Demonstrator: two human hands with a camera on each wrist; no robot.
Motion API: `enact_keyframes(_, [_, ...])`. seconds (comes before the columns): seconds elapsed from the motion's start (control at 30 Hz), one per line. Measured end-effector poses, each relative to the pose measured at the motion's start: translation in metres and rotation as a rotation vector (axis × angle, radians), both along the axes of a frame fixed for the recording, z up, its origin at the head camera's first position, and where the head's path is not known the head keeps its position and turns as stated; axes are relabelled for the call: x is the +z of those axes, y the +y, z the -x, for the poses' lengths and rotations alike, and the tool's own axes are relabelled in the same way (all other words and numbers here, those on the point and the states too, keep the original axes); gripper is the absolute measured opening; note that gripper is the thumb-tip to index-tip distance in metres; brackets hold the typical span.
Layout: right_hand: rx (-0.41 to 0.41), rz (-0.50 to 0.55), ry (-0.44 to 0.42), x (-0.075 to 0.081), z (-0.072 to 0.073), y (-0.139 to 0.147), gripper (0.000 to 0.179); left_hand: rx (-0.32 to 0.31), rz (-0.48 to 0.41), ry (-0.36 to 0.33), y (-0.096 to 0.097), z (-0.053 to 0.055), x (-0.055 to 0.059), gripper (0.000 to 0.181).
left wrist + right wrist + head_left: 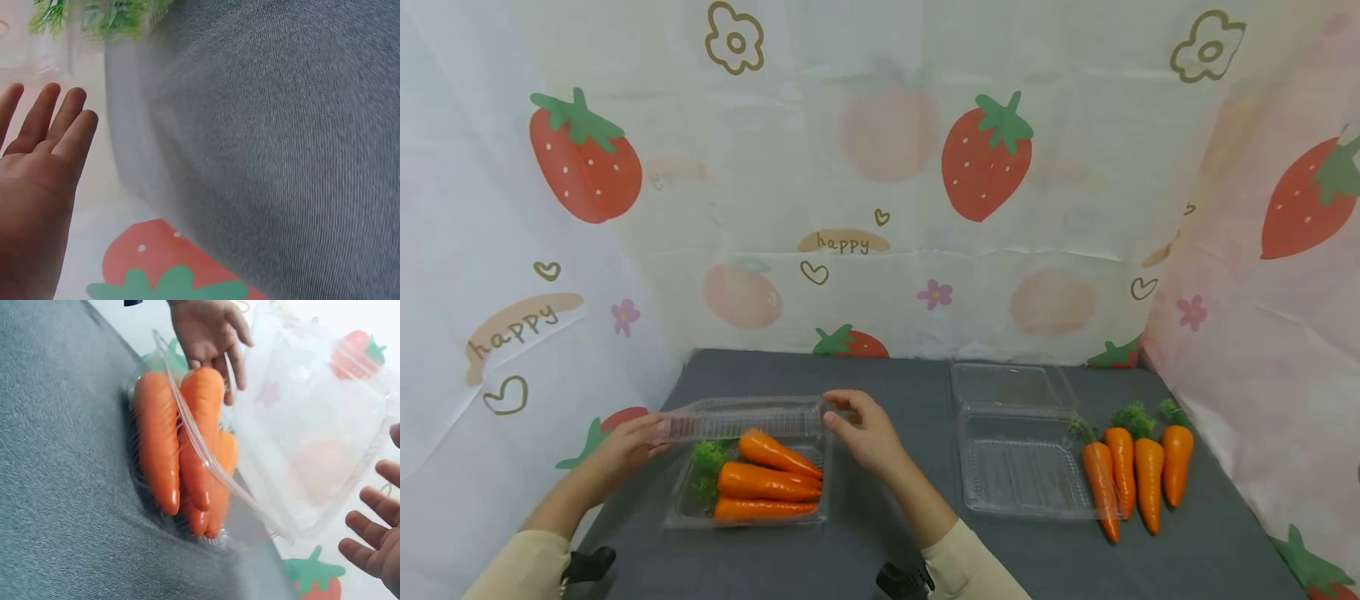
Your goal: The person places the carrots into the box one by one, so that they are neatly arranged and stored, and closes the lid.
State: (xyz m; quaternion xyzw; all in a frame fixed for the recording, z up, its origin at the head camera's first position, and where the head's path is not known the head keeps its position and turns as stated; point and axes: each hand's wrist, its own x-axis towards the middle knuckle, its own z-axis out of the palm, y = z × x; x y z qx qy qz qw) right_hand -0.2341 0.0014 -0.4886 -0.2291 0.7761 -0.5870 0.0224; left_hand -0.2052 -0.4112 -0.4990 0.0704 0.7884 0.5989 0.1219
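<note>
A clear plastic clamshell box [696, 523] lies at the left of the table, with several orange carrots [767, 482] inside, their green tops to the left. Its hinged lid [737, 425] is raised at the back, tilted over the carrots. My left hand [638, 437] is at the lid's left end, fingers extended. At the right end is my right hand [868, 433], thumb and fingers apart near the corner. The right wrist view shows its fingers [372, 519] spread beside the raised lid [306, 425]; firm contact cannot be made out.
A second clear box [1022, 475] stands unfolded at the right, its lid [1011, 387] lying back. Several loose carrots [1148, 483] lie beside it, the leftmost overlapping its right edge. A strawberry-print cloth [865, 183] encloses the grey table [895, 383] at the back and sides.
</note>
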Motion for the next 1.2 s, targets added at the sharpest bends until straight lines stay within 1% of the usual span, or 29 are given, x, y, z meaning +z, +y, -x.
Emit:
enact_keyframes(0.13, [0.023, -0.046, 0.008, 0.001, -0.007, 0.004, 0.038, 0.009, 0.058, 0.001, -0.001, -0.009, 0.007, 0.058])
enact_keyframes(0.3, [0.038, -0.118, -0.007, 0.004, -0.017, 0.008, 0.045, -0.046, 0.100, 0.038, -0.002, -0.020, 0.015, 0.053])
enact_keyframes(0.4, [0.047, -0.156, -0.026, 0.005, -0.021, 0.009, 0.049, -0.069, 0.116, 0.041, -0.002, -0.027, 0.020, 0.051])
enact_keyframes(0.6, [0.058, -0.231, -0.097, 0.008, -0.030, 0.009, 0.056, -0.056, 0.245, -0.004, 0.000, -0.044, 0.029, 0.054])
enact_keyframes(0.7, [0.059, -0.272, -0.102, 0.008, -0.034, 0.010, 0.061, -0.060, 0.272, 0.011, 0.008, -0.050, 0.031, 0.053])
enact_keyframes(0.83, [0.071, -0.316, -0.066, 0.009, -0.039, 0.009, 0.066, -0.045, 0.263, 0.059, 0.017, -0.057, 0.029, 0.054])
enact_keyframes(0.9, [0.071, -0.328, -0.054, 0.008, -0.041, 0.008, 0.067, -0.032, 0.262, 0.075, 0.020, -0.058, 0.027, 0.055])
enact_keyframes(1.0, [0.061, -0.336, -0.036, 0.004, -0.042, 0.006, 0.068, -0.003, 0.276, 0.108, 0.024, -0.058, 0.022, 0.056])
enact_keyframes(1.2, [0.028, -0.325, 0.011, -0.006, -0.040, 0.002, 0.066, 0.022, 0.305, 0.187, 0.028, -0.054, 0.010, 0.057])
